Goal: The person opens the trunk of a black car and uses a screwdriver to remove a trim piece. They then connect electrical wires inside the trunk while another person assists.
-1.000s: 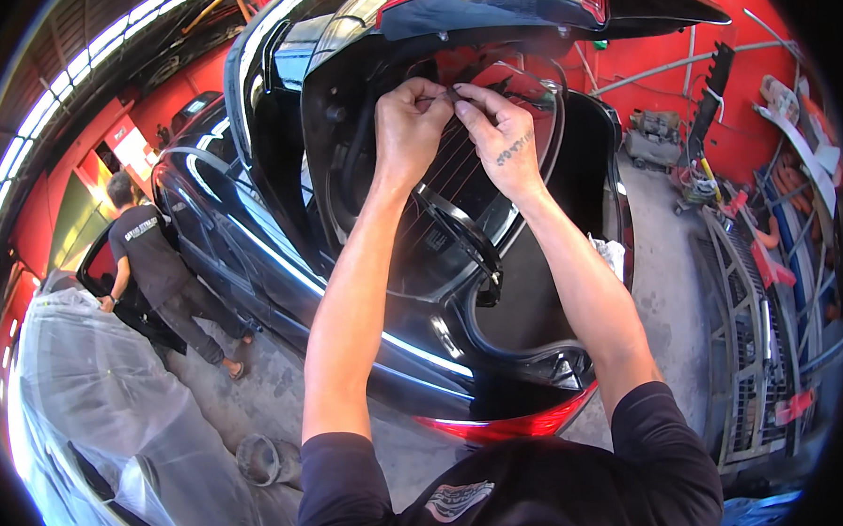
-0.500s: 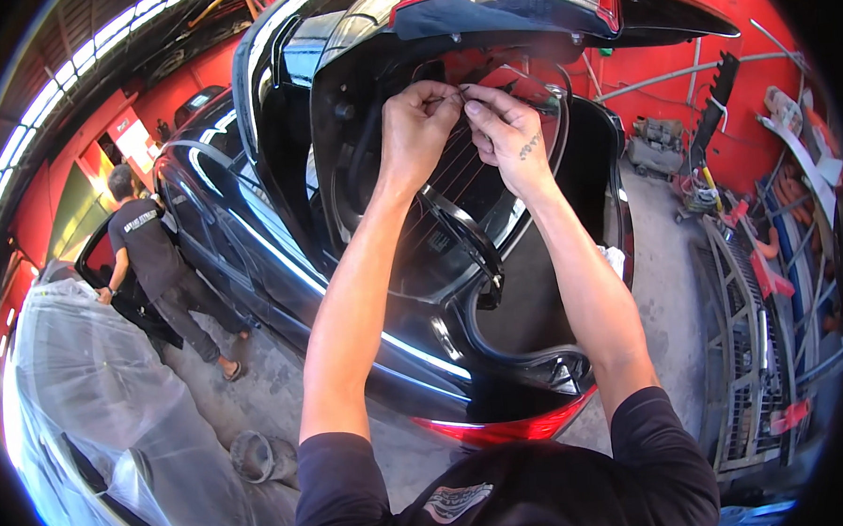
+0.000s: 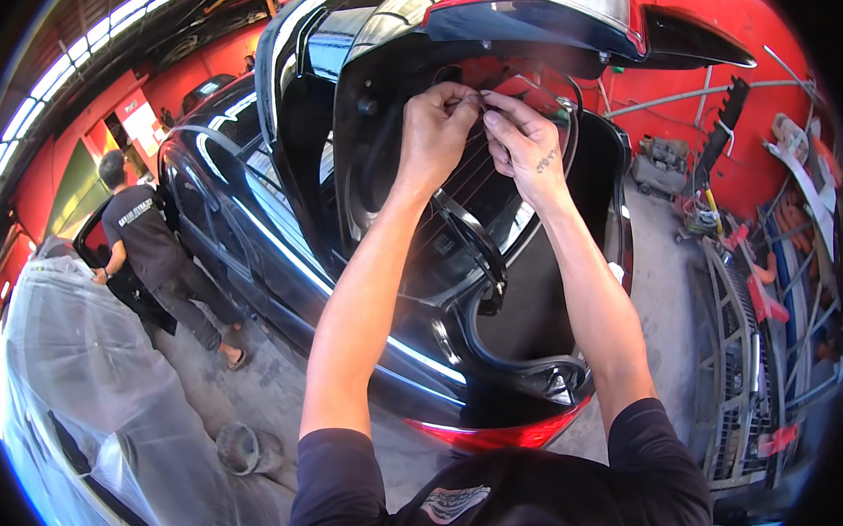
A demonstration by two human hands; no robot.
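Observation:
Both my arms reach up to the underside of the raised trunk lid (image 3: pixel 375 63) of a black car (image 3: pixel 240 200). My left hand (image 3: pixel 439 135) is closed, thumb and forefinger pinched together. Close beside it, my right hand (image 3: pixel 527 150) also pinches, its fingertips almost meeting the left ones. Something small and dark, perhaps a wire end, is between the fingertips; I cannot make out what it is. Behind the hands the rear window shows thin heater lines. A black hinge arm (image 3: pixel 474 237) runs below the left hand. A red and clear tail light (image 3: pixel 542 4) sits on the lid above.
At the left, a person (image 3: pixel 153 246) in dark clothes stands by an open car door. Plastic sheeting (image 3: pixel 96 343) covers another car nearby. A bucket (image 3: pixel 249 449) stands on the floor. Grilles (image 3: pixel 731 353) and other car parts lean at the right, near a grey machine (image 3: pixel 662 166).
The view has shifted slightly, so the car and my hands appear a little further right and lower. My hands keep their pinch, with the right fingers slightly more spread.

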